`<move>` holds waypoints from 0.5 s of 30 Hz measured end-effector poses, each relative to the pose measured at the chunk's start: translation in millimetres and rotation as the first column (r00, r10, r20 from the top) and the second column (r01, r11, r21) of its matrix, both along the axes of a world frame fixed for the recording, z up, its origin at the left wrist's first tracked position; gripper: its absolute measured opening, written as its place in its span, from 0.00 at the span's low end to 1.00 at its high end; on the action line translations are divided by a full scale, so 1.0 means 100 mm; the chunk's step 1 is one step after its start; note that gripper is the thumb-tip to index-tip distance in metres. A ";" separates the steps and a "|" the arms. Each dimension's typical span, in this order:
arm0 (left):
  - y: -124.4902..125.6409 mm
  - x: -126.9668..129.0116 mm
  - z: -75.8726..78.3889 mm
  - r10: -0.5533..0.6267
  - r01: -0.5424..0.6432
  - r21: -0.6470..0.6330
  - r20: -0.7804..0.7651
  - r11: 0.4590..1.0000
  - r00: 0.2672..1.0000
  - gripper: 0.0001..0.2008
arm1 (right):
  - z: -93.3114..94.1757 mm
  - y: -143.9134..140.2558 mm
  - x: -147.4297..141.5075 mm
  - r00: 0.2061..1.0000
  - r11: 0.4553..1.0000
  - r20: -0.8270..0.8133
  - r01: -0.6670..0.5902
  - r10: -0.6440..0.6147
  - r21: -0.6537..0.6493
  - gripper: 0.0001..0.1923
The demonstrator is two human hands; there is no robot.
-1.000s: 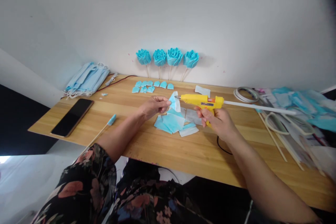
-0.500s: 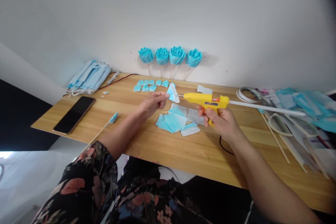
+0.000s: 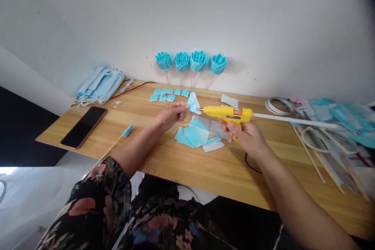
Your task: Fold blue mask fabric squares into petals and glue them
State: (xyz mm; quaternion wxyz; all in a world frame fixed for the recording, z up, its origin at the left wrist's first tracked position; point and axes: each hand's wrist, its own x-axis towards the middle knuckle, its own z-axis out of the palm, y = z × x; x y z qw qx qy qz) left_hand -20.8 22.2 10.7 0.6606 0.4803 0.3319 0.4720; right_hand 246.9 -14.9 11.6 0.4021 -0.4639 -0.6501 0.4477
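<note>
My left hand [image 3: 175,113] pinches a small blue-and-white piece of mask fabric [image 3: 193,104] by its left side, above the table. My right hand [image 3: 244,134] is wrapped round the handle of a yellow hot glue gun [image 3: 227,113], a finger at its orange trigger. The gun's metal nozzle points left and meets the fabric piece or lies just in front of it; I cannot tell which. A long white glue stick [image 3: 293,119] sticks out of its back. Below the hands lie loose blue and white fabric pieces [image 3: 191,136].
Several blue fabric roses [image 3: 199,61] on sticks lean on the wall behind small cut petals [image 3: 163,91]. At left are stacked face masks [image 3: 98,86], a phone [image 3: 84,127] and a blue-tipped stick [image 3: 126,131]. Tape [image 3: 279,106], scissors [image 3: 310,139] and scraps [image 3: 345,113] lie at right.
The glue gun has shifted slightly left, its nozzle now over the fabric piece's right part. My left hand holds the piece almost as before. The view has shifted slightly.
</note>
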 end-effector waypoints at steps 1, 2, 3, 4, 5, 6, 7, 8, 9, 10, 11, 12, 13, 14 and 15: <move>0.00 0.00 0.00 0.000 0.000 0.000 0.001 1.000 1.000 0.23 | 0.00 0.00 0.00 1.000 1.000 0.016 0.010 -0.010 0.005 0.24; 0.00 0.00 0.00 -0.001 0.001 0.000 0.002 1.000 1.000 0.23 | 0.00 0.00 0.00 0.999 1.000 0.028 0.017 -0.017 0.009 0.24; 0.00 0.00 0.00 -0.001 0.001 0.001 0.003 1.000 1.000 0.23 | 0.00 0.01 0.00 0.999 1.000 0.037 0.019 -0.020 0.012 0.25; 0.00 0.00 0.00 0.000 0.000 0.000 0.004 1.000 1.000 0.23 | 0.00 0.01 -0.01 0.999 1.000 0.043 0.020 -0.021 0.017 0.25; 0.00 0.00 -0.01 0.002 -0.002 0.001 0.005 1.000 1.000 0.23 | 0.00 0.01 -0.01 0.999 1.000 0.047 0.021 -0.022 0.022 0.26; 0.00 0.00 -0.01 0.003 -0.003 0.001 0.004 1.000 1.000 0.23 | 0.00 0.01 0.00 0.999 0.999 0.050 0.020 -0.022 0.026 0.26; 0.01 0.00 -0.01 0.005 -0.005 0.003 0.003 1.000 1.000 0.23 | 0.00 0.01 0.00 0.998 0.999 0.052 0.017 -0.019 0.030 0.26; 0.01 -0.01 -0.01 0.006 -0.006 0.006 0.001 1.000 1.000 0.23 | 0.00 0.01 0.00 0.998 0.999 0.055 0.009 -0.011 0.032 0.26; 0.01 -0.01 -0.01 0.006 -0.006 0.011 -0.001 1.000 1.000 0.23 | 0.00 0.02 0.00 0.998 1.000 0.057 -0.003 0.001 0.031 0.26; 0.01 -0.01 -0.01 0.007 -0.006 0.017 -0.002 1.000 1.000 0.23 | 0.00 0.02 0.00 0.998 0.999 0.059 -0.014 0.012 0.030 0.26; 0.01 -0.01 -0.01 0.008 -0.008 0.020 -0.002 1.000 1.000 0.23 | 0.00 0.02 0.00 0.998 0.999 0.061 -0.023 0.021 0.029 0.26; 0.01 -0.01 -0.01 0.011 -0.011 0.018 -0.001 1.000 1.000 0.23 | 0.00 0.02 -0.01 0.998 0.999 0.064 -0.028 0.026 0.028 0.26; 0.02 -0.01 -0.02 0.016 -0.016 0.014 0.002 1.000 1.000 0.23 | 0.00 0.02 -0.01 0.997 0.999 0.067 -0.029 0.027 0.030 0.27; 0.02 -0.01 -0.02 0.020 -0.020 0.006 0.004 1.000 1.000 0.23 | 0.00 0.02 -0.01 0.997 0.999 0.073 -0.030 0.027 0.031 0.27; 0.02 -0.01 -0.01 0.025 -0.024 -0.002 0.005 1.000 1.000 0.22 | 0.00 0.02 -0.01 0.997 0.999 0.079 -0.027 0.025 0.034 0.28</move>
